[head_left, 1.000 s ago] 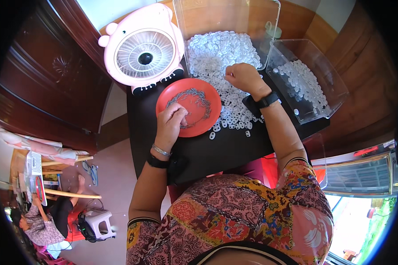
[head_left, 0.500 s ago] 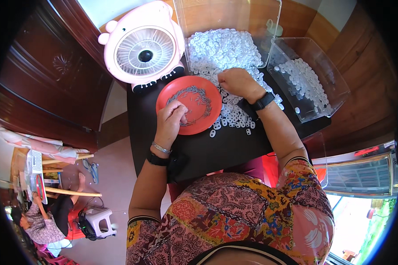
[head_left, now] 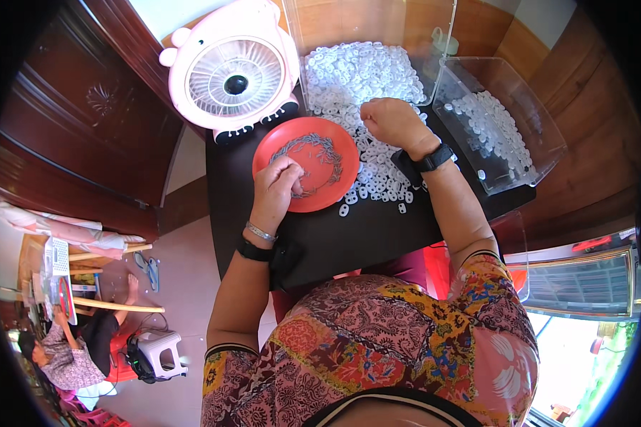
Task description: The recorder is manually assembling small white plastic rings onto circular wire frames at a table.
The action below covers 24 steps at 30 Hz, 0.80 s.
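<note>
My left hand point(head_left: 275, 186) hangs over the lower left of a round red plate point(head_left: 264, 146), fingers curled into a pinch. Small grey screw-like pieces point(head_left: 325, 148) lie in a loose ring on that plate. What the pinch holds, if anything, is too small to make out. To the right, my right hand point(head_left: 397, 126) is closed above a spread of small white plastic pieces point(head_left: 381, 178), each with two holes. Its fingertips are turned away, so any piece in them is hidden.
The white pieces rise into a heap point(head_left: 363, 67) inside a clear bin behind. Another clear box point(head_left: 488, 128) at right holds more of them. A pink animal-shaped fan point(head_left: 235, 71) stands at the back left of the dark table point(head_left: 335, 245). Another person point(head_left: 71, 356) sits far left.
My right hand has moved slightly to the right over the white pieces, still closed. My left hand stays at the plate in nearly the same pinch.
</note>
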Tool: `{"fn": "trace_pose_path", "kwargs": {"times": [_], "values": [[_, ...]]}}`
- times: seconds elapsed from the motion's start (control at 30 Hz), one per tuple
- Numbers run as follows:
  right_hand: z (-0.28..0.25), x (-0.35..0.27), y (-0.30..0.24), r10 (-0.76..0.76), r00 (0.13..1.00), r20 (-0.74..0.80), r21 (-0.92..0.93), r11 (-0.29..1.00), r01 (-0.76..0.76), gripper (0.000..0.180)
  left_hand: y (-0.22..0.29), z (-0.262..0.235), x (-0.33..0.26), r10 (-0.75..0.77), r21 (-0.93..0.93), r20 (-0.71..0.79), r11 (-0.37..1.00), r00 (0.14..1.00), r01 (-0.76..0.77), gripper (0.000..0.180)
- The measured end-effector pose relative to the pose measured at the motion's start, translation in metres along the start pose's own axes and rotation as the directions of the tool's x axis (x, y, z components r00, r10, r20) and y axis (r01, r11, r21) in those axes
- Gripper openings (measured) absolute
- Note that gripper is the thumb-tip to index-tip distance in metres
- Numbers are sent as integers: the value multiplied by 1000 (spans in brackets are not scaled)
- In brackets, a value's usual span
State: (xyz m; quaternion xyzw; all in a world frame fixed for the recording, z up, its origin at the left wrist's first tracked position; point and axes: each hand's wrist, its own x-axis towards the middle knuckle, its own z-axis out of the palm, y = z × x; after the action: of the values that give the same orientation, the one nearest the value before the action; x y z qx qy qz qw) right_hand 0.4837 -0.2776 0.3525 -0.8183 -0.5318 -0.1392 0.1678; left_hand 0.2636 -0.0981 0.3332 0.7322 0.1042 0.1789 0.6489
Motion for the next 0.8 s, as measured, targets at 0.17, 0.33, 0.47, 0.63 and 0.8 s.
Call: {"fn": "trace_pose_path", "kwargs": {"times": [0.17, 0.33, 0.47, 0.63, 0.8], "values": [[-7, 3, -3, 3, 1000, -4, 8, 1000, -3, 11, 0, 2, -1, 14, 13, 10, 1000, 1000, -14, 18], [-31, 4, -13, -25, 992, 124, 45, 999, 19, 15, 1, 1, 0, 19, -20, -7, 1000, 1000, -19, 18], [-41, 1, -33, -64, 962, 267, 122, 992, 32, 19, 3, -2, -1, 44, -60, -93, 997, 995, -50, 17], [-20, 6, -63, -118, 967, 225, 174, 982, 80, 21, 8, -4, -1, 53, -222, -206, 970, 977, -99, 15], [23, 5, -89, -16, 961, 275, -179, 981, 68, 21, -3, -5, 5, 56, -224, -193, 969, 980, -99, 15]]}}
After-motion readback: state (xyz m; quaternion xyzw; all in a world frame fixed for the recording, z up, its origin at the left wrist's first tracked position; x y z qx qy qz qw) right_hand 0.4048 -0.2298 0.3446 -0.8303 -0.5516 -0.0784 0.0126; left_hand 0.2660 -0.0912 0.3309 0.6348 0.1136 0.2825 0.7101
